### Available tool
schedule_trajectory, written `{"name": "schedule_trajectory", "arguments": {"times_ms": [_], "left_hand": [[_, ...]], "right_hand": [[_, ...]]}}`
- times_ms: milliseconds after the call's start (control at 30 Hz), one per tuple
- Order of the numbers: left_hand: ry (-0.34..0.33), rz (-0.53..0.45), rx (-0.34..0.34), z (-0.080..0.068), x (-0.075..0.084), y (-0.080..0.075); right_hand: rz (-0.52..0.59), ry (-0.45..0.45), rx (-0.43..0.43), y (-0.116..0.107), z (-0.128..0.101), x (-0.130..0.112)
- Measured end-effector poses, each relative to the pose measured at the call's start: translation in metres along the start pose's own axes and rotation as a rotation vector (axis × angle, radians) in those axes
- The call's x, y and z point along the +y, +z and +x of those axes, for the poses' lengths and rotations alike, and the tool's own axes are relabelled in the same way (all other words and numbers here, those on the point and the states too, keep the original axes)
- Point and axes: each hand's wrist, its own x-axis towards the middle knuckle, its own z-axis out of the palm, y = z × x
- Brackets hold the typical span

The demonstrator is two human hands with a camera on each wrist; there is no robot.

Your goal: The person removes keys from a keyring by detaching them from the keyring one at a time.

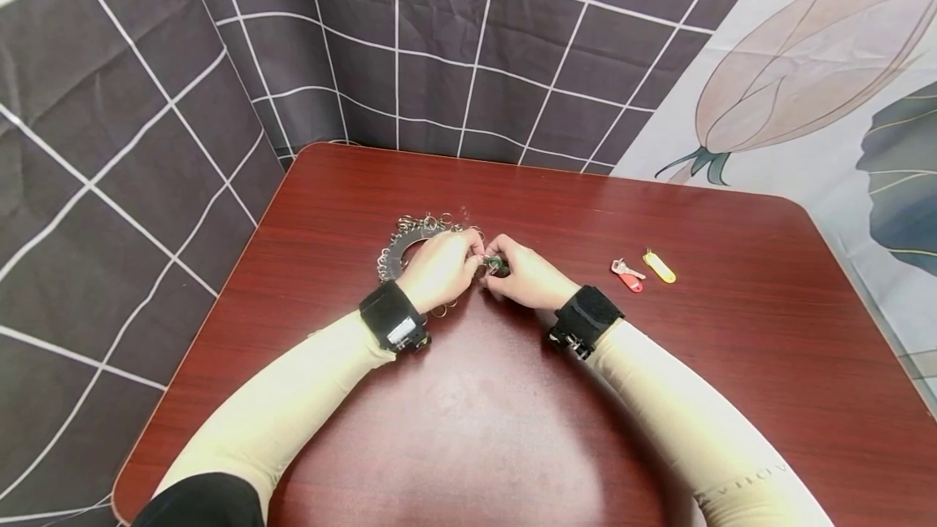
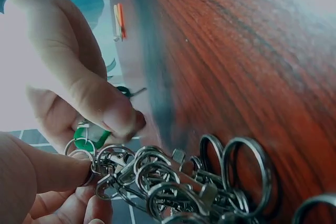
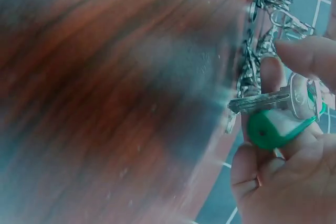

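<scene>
On the left of the desk (image 1: 351,210), a dark curved holder (image 1: 398,246) lies flat, hung all round with a cluster of metal key rings and clips (image 2: 178,182). The left hand (image 1: 442,267) rests over the near end of this cluster, its thumb and fingers curled in, pinching one small split ring (image 2: 79,156) at the edge of the bunch. The left wrist view shows that ring held between thumb and finger, with the other rings lying tangled on the wood just beside it.

Directly to the right, touching the left hand at the fingertips, the right hand (image 1: 529,275) pinches a silver key (image 3: 268,99) with a green tag (image 3: 275,128). The right wrist view shows the key blade pointing toward the ring cluster, the green tag pressed against the curled fingers below it. The key and tag sit between the two hands, near the middle of the desk.

Further right, well apart from the hands, a key with a red tag (image 1: 629,276) lies on the wood, and just beside it a yellow tag (image 1: 660,267).
</scene>
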Motion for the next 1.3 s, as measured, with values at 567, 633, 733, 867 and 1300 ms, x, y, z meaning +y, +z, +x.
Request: {"name": "schedule_trajectory", "arguments": {"times_ms": [567,633,733,867,1300], "left_hand": [[-0.004,0.003,0.024,-0.002,-0.001,-0.004],[-0.007,-0.006,0.028,-0.002,-0.001,-0.004],[-0.007,-0.003,0.032,-0.002,-0.004,-0.003],[-0.002,0.003,0.034,-0.002,-0.006,-0.002],[-0.01,-0.02,0.017,-0.005,-0.011,-0.006]], "right_hand": [[-0.112,-0.122,0.074,-0.002,-0.005,-0.001],[-0.117,-0.135,0.085,-0.002,-0.005,-0.001],[-0.111,-0.143,0.116,-0.002,-0.006,0.001],[-0.068,-0.134,0.146,-0.003,-0.008,0.0],[-0.08,-0.099,0.188,-0.013,-0.011,-0.001]]}}
